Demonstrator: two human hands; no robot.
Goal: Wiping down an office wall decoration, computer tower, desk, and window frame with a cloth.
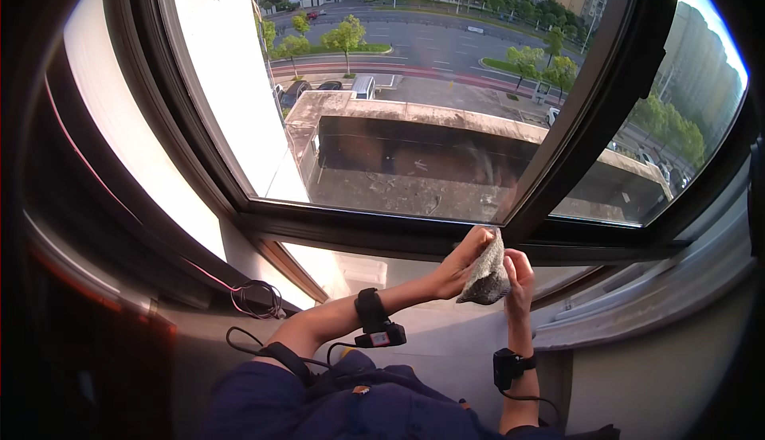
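A grey, darkened cloth (487, 273) hangs bunched between my two hands, in front of the lower window frame. My left hand (467, 259) grips its upper left side, knuckles close to the bottom edge of the glass. On the cloth's right edge, my right hand (519, 270) pinches it with bent fingers. Behind them the large window pane (418, 159) meets the dark window frame (358, 228) near the corner with the upright bar (588, 117). Faint smears or reflections show on the lower right of the pane.
Black strapped devices with cables sit on my left forearm (379, 326) and right wrist (511, 368). A coil of thin cable (258, 298) lies at the left on the sill. A pale ledge (645, 302) runs along the right. Outside are a flat roof, a road and buildings.
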